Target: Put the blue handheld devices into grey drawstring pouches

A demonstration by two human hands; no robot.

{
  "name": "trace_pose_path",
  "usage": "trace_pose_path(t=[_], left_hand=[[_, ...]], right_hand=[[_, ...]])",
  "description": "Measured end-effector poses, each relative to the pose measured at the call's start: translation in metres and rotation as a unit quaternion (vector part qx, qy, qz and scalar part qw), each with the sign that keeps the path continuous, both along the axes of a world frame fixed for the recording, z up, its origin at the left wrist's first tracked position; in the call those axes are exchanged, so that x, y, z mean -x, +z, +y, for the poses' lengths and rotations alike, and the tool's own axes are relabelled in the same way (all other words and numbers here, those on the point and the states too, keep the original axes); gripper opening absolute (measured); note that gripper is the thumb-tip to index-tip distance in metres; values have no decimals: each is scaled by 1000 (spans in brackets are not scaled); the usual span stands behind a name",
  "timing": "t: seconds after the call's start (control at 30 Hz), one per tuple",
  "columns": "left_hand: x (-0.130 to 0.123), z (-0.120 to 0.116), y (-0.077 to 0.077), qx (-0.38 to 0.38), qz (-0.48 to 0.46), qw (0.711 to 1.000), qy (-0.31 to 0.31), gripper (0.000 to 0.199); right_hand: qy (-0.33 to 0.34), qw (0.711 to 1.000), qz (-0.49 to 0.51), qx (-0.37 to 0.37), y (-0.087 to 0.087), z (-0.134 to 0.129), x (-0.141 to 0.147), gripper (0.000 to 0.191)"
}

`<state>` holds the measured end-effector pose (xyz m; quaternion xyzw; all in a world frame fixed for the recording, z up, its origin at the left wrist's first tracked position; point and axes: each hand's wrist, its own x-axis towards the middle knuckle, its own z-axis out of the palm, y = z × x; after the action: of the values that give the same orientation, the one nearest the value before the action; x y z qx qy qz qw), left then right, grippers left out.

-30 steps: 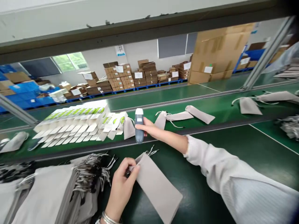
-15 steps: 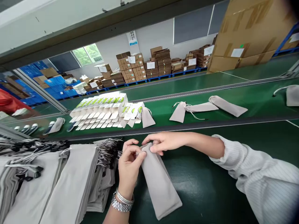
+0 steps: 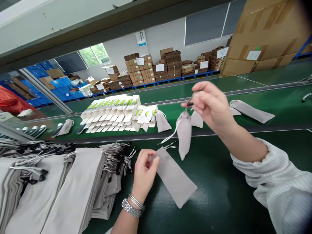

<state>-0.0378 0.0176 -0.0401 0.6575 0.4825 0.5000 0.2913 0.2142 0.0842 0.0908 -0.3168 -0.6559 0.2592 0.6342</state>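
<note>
My right hand (image 3: 211, 105) is raised over the belt, its fingers pinching the dark-ended cord of a grey drawstring pouch (image 3: 184, 135). That pouch hangs gathered at the neck, with white cord trailing to its left. Below it, a second grey drawstring pouch (image 3: 176, 177) lies slanted on the green work surface, its cords spread at the top end. My left hand (image 3: 146, 167) is closed at this pouch's upper left corner, thumb and fingers together on the edge. Part of the grip there is hidden by the fingers.
Stacks of flat grey pouches (image 3: 73, 188) with bundled cords stand at the left. On the belt (image 3: 117, 135) are rows of open white-and-green boxes (image 3: 112, 112), a closed pouch (image 3: 162, 122) and more pouches (image 3: 253, 110). An overhead beam (image 3: 122, 29) crosses above.
My right hand has left the pouch on the work surface and risen to the right, now with a gathered pouch hanging from it. My left hand has stayed at the lying pouch's top.
</note>
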Motion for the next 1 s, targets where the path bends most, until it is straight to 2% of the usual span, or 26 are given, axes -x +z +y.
trace_pose_path(t=[0.07,0.13,0.2,0.27,0.3,0.37,0.43,0.5,0.57,0.6,0.63,0.67,0.73,0.83,0.93,1.0], left_hand=[[-1,-1,-4,-19,136,990,-2,11],[-2,-2,-5,-24,208,978,-12,15],[-3,-3,-7,-24,233,972,-17,15],[-6,-3,-9,-25,242,970,-22,16],[-7,-3,-8,-31,243,969,-23,16],[-8,-3,-4,-62,242,968,-20,17],[-3,-8,8,-128,234,964,2,19],[10,-20,25,-220,235,943,80,22],[34,-38,44,-293,253,895,223,23],[48,-47,52,-300,271,862,306,23],[63,-57,59,-281,295,831,378,24],[78,-65,64,-228,328,807,434,27],[103,-78,68,-102,387,774,491,38],[122,-84,67,31,434,753,493,51],[125,-78,68,93,454,745,480,58],[126,-73,71,128,440,753,473,61]], right_hand=[[-101,989,-10,-105,-5,16,-9,22],[-123,977,-73,-159,-11,33,-17,24],[-108,969,-183,-127,-19,47,-21,44],[-107,950,-289,-50,-29,57,-17,66],[-106,938,-330,-16,-34,60,-12,70],[-66,914,-400,22,-47,58,3,61],[36,889,-454,36,-60,48,21,48],[134,863,-485,36,-73,35,39,43],[198,839,-505,30,-86,24,53,46],[216,828,-516,27,-93,20,59,49],[228,818,-528,24,-98,17,63,52],[234,809,-539,20,-104,15,67,55],[225,800,-556,4,-111,14,71,57],[198,798,-570,-13,-115,14,73,56],[183,796,-576,31,-113,13,72,55],[177,789,-585,63,-112,12,70,43]])
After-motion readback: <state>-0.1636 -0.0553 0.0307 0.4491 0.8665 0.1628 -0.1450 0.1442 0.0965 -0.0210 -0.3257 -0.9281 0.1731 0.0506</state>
